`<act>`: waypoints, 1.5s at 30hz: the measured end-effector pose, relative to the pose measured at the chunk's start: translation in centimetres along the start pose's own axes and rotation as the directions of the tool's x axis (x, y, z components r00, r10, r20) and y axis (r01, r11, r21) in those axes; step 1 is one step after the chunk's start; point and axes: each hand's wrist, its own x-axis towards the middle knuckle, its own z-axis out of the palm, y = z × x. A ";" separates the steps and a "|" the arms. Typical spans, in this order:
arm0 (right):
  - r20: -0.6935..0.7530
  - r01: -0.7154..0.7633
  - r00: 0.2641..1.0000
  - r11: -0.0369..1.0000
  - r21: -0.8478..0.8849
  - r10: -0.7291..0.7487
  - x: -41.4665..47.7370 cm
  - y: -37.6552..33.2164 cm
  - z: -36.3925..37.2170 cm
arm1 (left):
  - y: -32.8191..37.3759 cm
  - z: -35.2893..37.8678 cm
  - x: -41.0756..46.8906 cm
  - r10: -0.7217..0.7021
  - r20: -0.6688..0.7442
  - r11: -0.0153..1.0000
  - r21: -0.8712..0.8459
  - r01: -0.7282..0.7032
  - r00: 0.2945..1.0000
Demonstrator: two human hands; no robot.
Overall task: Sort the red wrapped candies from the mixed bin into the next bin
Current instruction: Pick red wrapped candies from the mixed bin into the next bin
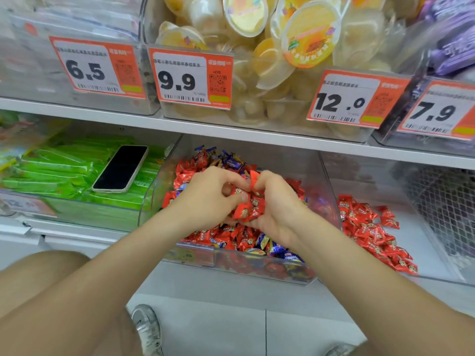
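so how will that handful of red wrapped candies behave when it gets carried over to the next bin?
The red wrapped candies look small, light and loose, so some may spill: both the left hand and right hand cup them. The glossy wrappers probably slide easily. Dropped ones should land flat, not roll, like the pile in the next bin.

Pretty tight in there: the upper shelf (231,132) hangs low over the mixed bin (239,268), so the only way in is through the open front, and both hands, left hand (208,196) and right hand (272,206), already fill that gap, clutching a bunch of red candies (249,204). The clear divider wall (329,186) stands between this bin and the next bin (437,276), so crossing over means going out around its front edge. The next bin has bare floor right of its red pile (370,227), while a phone (120,168) lies on the green packs (59,170) to the left.
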 end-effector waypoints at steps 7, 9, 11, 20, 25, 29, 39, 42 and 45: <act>-0.004 0.063 0.998 0.951 -0.302 -0.067 -0.2 -1.0 -1.2 | 0.1 -0.3 0.5 -0.067 0.047 0.991 -0.116 0.072 0.997; -0.034 0.091 0.993 0.924 -0.371 -0.112 -0.1 -1.2 -2.0 | 0.2 -0.4 0.5 -0.091 0.039 0.987 -0.129 0.095 0.995; -0.044 0.158 0.976 0.835 -0.527 -0.212 0.0 -1.7 -3.2 | 0.2 -0.3 0.5 -0.093 0.012 0.990 -0.109 0.093 0.996; -0.085 0.292 0.800 0.509 -0.810 -0.593 -5.7 -4.8 -11.4 | 3.8 4.0 -0.4 0.021 -0.066 0.965 -0.258 -0.038 0.998; -0.222 0.080 0.817 0.486 -0.870 -0.532 -7.6 -6.2 -17.1 | 7.7 8.4 -1.1 0.371 -0.025 0.927 0.071 -0.368 0.928; -0.205 0.002 0.863 0.408 -0.913 -0.462 -8.4 -6.8 -19.6 | 10.2 11.9 -0.1 0.530 0.116 0.837 0.086 -0.540 0.840; -0.143 -0.054 0.864 0.195 -0.979 -0.482 -8.7 -6.5 -20.5 | 13.1 12.0 3.3 0.413 0.492 0.747 0.299 -0.594 0.766; -0.088 0.032 0.792 0.186 -0.982 -0.605 -8.4 -5.7 -17.2 | 11.4 8.7 2.3 0.448 0.355 0.745 0.359 -0.562 0.820; 0.118 0.272 0.765 0.153 -0.950 -0.633 -8.8 -4.7 -12.1 | 8.0 4.2 2.2 0.210 0.318 0.745 0.560 -0.362 0.924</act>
